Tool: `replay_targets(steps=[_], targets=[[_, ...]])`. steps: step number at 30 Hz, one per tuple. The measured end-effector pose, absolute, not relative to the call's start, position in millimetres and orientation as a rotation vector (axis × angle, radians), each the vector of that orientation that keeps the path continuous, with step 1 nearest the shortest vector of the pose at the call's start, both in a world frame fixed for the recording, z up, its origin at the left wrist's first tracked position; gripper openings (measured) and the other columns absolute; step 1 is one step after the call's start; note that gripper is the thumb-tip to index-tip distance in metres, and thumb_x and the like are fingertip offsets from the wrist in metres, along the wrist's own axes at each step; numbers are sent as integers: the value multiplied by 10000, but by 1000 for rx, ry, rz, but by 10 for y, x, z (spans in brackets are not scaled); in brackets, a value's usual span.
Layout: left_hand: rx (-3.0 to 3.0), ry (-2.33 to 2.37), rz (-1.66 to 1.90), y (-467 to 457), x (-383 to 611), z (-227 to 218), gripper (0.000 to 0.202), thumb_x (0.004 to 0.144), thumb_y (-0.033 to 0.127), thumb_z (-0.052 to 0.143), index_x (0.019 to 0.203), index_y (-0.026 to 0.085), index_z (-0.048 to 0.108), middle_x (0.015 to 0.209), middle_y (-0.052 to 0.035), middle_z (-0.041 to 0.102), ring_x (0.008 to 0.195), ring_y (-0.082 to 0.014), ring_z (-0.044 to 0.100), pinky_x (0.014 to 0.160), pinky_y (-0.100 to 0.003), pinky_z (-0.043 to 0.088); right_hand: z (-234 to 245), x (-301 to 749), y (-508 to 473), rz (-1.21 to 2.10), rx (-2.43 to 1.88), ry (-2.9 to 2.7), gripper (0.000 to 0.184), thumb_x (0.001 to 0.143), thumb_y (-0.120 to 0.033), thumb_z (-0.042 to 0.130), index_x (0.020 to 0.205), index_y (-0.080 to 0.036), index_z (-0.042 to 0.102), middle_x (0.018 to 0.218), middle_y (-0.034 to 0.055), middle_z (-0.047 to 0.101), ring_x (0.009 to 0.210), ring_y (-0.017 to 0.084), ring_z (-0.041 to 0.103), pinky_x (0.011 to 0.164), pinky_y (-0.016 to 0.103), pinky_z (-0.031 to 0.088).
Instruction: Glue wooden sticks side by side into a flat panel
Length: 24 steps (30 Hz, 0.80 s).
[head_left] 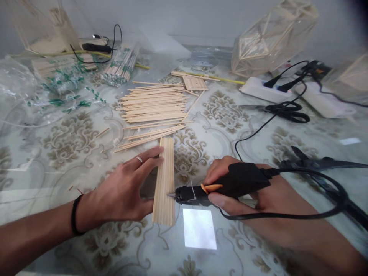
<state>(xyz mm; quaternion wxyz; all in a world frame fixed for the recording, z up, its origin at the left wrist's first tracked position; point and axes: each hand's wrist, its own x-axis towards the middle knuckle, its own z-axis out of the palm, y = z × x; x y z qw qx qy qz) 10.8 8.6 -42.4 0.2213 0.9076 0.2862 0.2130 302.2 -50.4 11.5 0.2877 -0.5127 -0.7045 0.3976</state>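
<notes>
A flat panel of glued wooden sticks (165,180) lies on the glass-topped table (86,245). My left hand (126,188) rests on the table with its fingers stretched out, pressing on the panel's left edge. My right hand (244,195) is wrapped around a black glue gun (221,186) with an orange trigger. The gun's nozzle touches the right side of the panel near its lower end. A black cord runs from the gun off to the right.
A pile of loose wooden sticks (153,105) lies behind the panel. Bagged sticks (119,67) sit at the back left. Scissors (283,111), a white power strip (258,88) and a stick-frame lantern (270,38) stand at the back right. Black pliers (322,165) lie to the right.
</notes>
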Motion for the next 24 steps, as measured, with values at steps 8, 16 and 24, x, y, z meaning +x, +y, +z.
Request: replay_targets(steps=[8,16,24], targets=[[2548,753,603,95,108,-448,694,885,325,754,1495,198,448,1610,-234,555,1425,-354,642,1089,-513,648,151,3000,-469,943,-1358,-1935,66,940,-299,726,913,-248,692,753,0,716,621,168,679,555,277,513],[2554,753,599,80,108,-459,711,859,277,738,1502,182,452,1617,-224,551,1441,-361,625,1126,-520,629,121,3056,-519,990,-1300,-2064,100,979,-302,683,898,-244,685,781,25,679,630,186,636,553,325,464],[2587,747,590,71,120,-444,668,843,257,718,1454,141,475,1586,-277,562,1410,-397,646,1089,-546,641,240,2971,-496,992,-1342,-2074,125,957,-278,665,836,-257,643,702,-7,631,559,167,571,533,326,434]])
